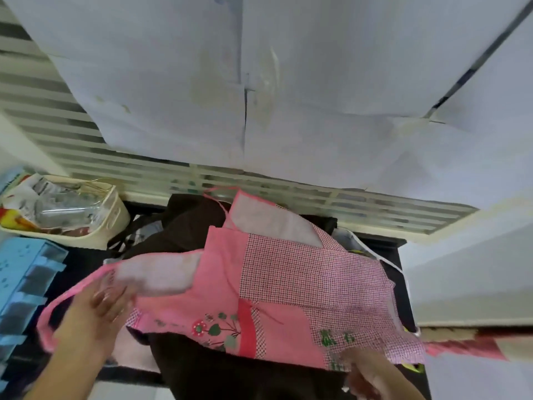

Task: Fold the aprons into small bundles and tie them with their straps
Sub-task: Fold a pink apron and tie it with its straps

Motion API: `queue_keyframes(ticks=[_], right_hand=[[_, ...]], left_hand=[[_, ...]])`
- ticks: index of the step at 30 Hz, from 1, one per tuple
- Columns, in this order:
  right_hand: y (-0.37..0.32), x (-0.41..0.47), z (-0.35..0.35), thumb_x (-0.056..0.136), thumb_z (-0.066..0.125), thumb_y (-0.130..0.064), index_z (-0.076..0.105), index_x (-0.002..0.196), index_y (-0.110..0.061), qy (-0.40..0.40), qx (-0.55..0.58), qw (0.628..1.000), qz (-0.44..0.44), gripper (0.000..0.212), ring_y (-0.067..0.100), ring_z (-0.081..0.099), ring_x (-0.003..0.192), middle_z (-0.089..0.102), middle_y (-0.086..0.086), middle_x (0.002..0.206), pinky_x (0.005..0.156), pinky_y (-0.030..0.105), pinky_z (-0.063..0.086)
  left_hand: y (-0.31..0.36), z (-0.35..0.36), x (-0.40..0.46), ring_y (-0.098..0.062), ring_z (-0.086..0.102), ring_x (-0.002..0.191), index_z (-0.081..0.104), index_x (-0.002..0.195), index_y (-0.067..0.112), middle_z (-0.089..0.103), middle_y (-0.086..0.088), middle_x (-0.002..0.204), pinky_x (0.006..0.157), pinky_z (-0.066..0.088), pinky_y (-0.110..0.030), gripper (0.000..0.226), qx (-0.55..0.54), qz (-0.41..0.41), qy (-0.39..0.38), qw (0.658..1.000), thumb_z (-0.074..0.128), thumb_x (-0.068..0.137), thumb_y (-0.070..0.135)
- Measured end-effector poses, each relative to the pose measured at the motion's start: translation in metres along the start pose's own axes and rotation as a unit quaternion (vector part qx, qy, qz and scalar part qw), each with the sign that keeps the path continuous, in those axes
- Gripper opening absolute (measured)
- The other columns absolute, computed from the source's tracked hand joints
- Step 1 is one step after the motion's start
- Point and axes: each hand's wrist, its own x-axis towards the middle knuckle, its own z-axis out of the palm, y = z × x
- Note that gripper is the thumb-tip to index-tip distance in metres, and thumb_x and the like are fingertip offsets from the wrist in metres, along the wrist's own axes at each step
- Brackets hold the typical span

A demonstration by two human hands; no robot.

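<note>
Both hands are spreading the pink apron (277, 287) for its first fold: your left hand (98, 307) is pinching the bib edge, your right hand (372, 373) the hem (blurred), so next you're bringing the sides together.

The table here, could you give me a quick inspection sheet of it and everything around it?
Surface: dark table, mostly covered by cloth.
Job's things: pink apron spread out, not yet folded; its pink strap loops at the left; dark brown cloth lies beneath.
Clutter: cream basket of wrappers, blue plastic rack, white cord.
Hands: left hand grips the apron's left edge; right hand holds the lower right corner; fingers blurred.
Cables: nothing seen.
Surroundings: window blinds partly covered with white paper.
</note>
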Motion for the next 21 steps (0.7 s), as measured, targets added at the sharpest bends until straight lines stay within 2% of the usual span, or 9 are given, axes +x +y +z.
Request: queue_keyframes(ticks=[1,3,5,7,9,11,15,18,21], right_hand=[[-0.006,0.000,-0.004,0.081,0.074,-0.039,0.076,0.081,0.001,0.002,-0.043,0.999,-0.011,0.040,0.025,0.072,0.065,0.074,0.015,0.073,0.067,0.033,0.055],[-0.035,-0.007,-0.009,0.096,0.062,-0.031,0.071,0.073,0.001,0.046,-0.063,0.994,-0.073,0.041,0.021,0.065,0.048,0.070,0.013,0.061,0.060,0.031,0.055],[-0.071,-0.008,-0.014,0.098,0.058,-0.035,0.066,0.088,-0.003,0.122,-0.055,0.979,-0.153,0.034,0.019,0.070,0.055,0.072,0.011,0.070,0.061,0.036,0.061],[-0.113,-0.011,-0.017,0.096,0.059,-0.049,0.056,0.115,-0.018,0.180,-0.044,0.958,-0.219,0.036,0.020,0.073,0.072,0.072,0.004,0.090,0.064,0.036,0.059],[-0.151,-0.004,-0.018,0.095,0.056,-0.059,0.045,0.133,-0.021,0.219,-0.064,0.935,-0.271,0.055,0.023,0.069,0.084,0.070,0.003,0.100,0.068,0.037,0.053],[-0.184,0.005,-0.020,0.096,0.053,-0.060,0.038,0.140,-0.017,0.242,-0.108,0.921,-0.286,0.063,0.025,0.062,0.085,0.067,0.003,0.100,0.069,0.038,0.046],[-0.208,0.038,-0.028,0.095,0.055,-0.037,0.042,0.143,-0.008,0.251,-0.232,0.911,-0.231,0.057,0.032,0.068,0.101,0.070,0.009,0.110,0.072,0.038,0.047],[-0.196,0.061,-0.051,0.091,0.058,-0.034,0.063,0.128,-0.024,0.225,-0.309,0.904,-0.192,0.038,0.027,0.067,0.098,0.070,0.001,0.103,0.073,0.035,0.049],[-0.184,0.075,-0.084,0.094,0.058,-0.029,0.069,0.118,-0.018,0.249,-0.337,0.892,-0.171,0.028,0.026,0.067,0.091,0.070,0.002,0.099,0.074,0.034,0.049]], left_hand=[[-0.011,0.005,-0.001,-0.010,0.067,0.108,0.062,0.135,0.007,0.065,-0.019,0.135,0.099,0.049,-0.031,0.035,0.051,-0.019,-0.005,0.998,0.042,0.111,0.022],[-0.034,0.017,-0.017,-0.027,0.068,0.092,0.068,0.113,0.007,0.075,-0.016,0.105,0.085,0.057,-0.038,0.024,0.184,-0.026,-0.040,0.982,0.049,0.108,0.021],[-0.056,0.037,-0.026,-0.034,0.069,0.082,0.072,0.103,0.005,0.077,-0.015,0.085,0.073,0.059,-0.042,0.014,0.326,0.037,-0.055,0.943,0.061,0.102,0.014],[-0.069,0.057,-0.040,-0.033,0.072,0.082,0.074,0.101,0.010,0.077,-0.010,0.082,0.074,0.057,-0.041,0.007,0.429,0.098,-0.096,0.893,0.069,0.098,0.015],[-0.086,0.079,-0.051,-0.025,0.074,0.085,0.070,0.102,0.019,0.077,-0.003,0.089,0.073,0.056,-0.035,0.007,0.496,0.130,-0.170,0.842,0.073,0.095,0.017],[-0.108,0.092,-0.048,-0.011,0.072,0.089,0.066,0.105,0.029,0.075,0.007,0.097,0.074,0.052,-0.025,0.014,0.584,0.128,-0.247,0.762,0.074,0.094,0.025],[-0.149,0.083,-0.015,0.003,0.063,0.103,0.051,0.122,0.046,0.058,0.022,0.121,0.087,0.050,-0.021,0.041,0.713,0.131,-0.303,0.619,0.076,0.090,0.043],[-0.163,0.054,0.014,-0.010,0.057,0.121,0.047,0.140,0.039,0.052,0.005,0.138,0.108,0.046,-0.031,0.058,0.763,0.125,-0.273,0.572,0.074,0.089,0.041],[-0.173,0.020,0.040,-0.024,0.040,0.147,0.039,0.151,0.035,0.042,-0.006,0.158,0.123,0.031,-0.039,0.082,0.802,0.098,-0.219,0.547,0.065,0.077,0.058]])
